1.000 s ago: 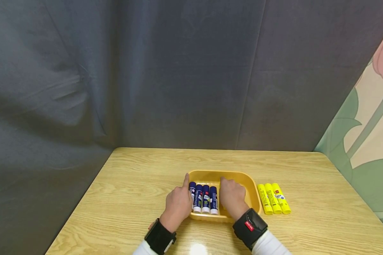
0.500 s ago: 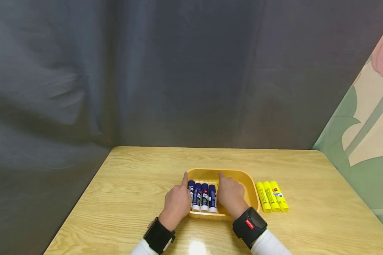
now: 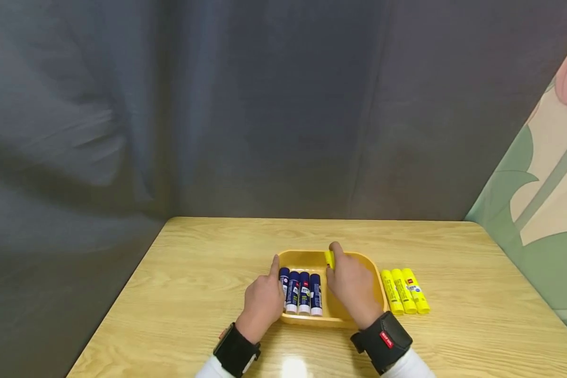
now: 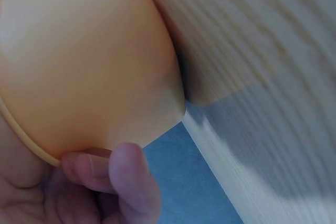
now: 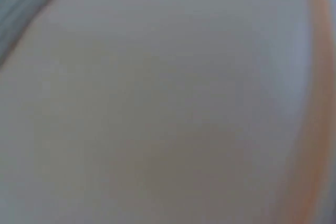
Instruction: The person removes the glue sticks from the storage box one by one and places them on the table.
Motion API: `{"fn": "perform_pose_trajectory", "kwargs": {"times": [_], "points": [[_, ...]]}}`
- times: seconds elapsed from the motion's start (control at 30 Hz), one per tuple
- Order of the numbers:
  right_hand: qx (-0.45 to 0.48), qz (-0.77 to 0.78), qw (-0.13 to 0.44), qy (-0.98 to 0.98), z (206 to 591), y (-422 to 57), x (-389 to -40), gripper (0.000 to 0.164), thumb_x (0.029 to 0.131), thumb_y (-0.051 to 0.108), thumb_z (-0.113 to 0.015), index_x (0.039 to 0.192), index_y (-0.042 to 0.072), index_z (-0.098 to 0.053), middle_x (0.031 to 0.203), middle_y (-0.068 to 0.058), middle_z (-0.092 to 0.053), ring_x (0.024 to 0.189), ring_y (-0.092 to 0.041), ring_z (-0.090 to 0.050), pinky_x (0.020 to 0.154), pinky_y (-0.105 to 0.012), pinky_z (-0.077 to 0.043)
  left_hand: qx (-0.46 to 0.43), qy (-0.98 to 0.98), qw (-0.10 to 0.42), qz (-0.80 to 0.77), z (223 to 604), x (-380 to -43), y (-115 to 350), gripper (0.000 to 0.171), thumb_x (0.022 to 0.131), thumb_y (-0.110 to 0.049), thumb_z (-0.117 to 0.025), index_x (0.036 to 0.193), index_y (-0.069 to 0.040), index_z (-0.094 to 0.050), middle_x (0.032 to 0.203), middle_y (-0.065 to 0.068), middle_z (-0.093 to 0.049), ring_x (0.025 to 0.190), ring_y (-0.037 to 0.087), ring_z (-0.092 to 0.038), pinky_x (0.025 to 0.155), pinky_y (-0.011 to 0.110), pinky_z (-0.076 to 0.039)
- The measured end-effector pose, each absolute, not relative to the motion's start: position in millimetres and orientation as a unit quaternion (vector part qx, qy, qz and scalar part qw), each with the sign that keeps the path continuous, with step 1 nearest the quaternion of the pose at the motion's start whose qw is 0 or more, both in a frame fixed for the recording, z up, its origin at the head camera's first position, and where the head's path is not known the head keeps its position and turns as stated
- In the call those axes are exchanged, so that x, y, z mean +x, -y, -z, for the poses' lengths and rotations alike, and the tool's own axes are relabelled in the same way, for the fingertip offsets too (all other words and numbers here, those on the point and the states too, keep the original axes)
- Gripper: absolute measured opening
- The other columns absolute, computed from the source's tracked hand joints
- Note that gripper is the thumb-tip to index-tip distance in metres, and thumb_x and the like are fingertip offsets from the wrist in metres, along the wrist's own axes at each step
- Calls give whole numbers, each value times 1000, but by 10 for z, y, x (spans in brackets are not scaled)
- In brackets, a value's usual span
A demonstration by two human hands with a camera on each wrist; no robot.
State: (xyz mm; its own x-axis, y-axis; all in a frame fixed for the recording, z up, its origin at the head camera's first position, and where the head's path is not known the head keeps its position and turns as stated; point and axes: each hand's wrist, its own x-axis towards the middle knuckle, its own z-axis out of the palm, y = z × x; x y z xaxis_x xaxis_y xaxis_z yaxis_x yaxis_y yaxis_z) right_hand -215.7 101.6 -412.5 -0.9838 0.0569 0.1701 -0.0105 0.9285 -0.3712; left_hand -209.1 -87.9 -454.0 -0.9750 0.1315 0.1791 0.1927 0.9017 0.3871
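Lying inside the yellow tray [image 3: 304, 259], 4 blue tubes [image 3: 304, 293] with white near ends form a row; 3 yellow tubes [image 3: 403, 291] lie just right of it on the worktop [image 3: 208, 273]. The left hand [image 3: 263, 296] grips the tray's left edge. Over the tray's far part, the right hand [image 3: 355, 281] pinches and partly hides 1 bright yellow stick [image 3: 329, 259], its long axis running roughly near to far.

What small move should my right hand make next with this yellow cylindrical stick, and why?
I'd probably have your right hand carry the yellow cylindrical stick rightward past the yellow-orange tray, since three yellow cylindrical sticks lie on the wood-grain table there, while four dark-blue, white-ended cylindrical sticks lie in the tray.
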Motion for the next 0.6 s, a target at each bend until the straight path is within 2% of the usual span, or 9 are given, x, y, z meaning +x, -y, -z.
{"fn": "perform_pose_trajectory", "kwargs": {"times": [0.17, 0.4, 0.6], "points": [[-15, -206, 122, 971, 3986, -1177, -2103, 48, 89, 18, -73, 131, 9, -52, 75, -14, -64, 56, -23, -52, 46, -33, -37, -90, 971, 81, 205, 4532, -2096, 858, 57, 101, -14, -54, 153, -2, -37, 51, -1, -40, 41, 12, -36, 40, 27, -29], [-18, -224, 147, 963, 3819, -1355, -2001, 50, 90, 17, -72, 134, 8, -48, 78, -15, -64, 57, -24, -51, 47, -31, -35, -92, 971, 86, 201, 4531, -2083, 858, 56, 101, -13, -53, 153, -2, -37, 50, -3, -37, 39, 11, -34, 39, 26, -27], [-8, -236, 181, 955, 3708, -1532, -1910, 49, 91, 16, -71, 133, 7, -49, 98, -27, -71, 60, -30, -63, 44, -31, -40, -90, 971, 79, 209, 4538, -2073, 844, 56, 101, -13, -53, 153, -2, -37, 49, -2, -38, 39, 10, -34, 38, 26, -28]]}}
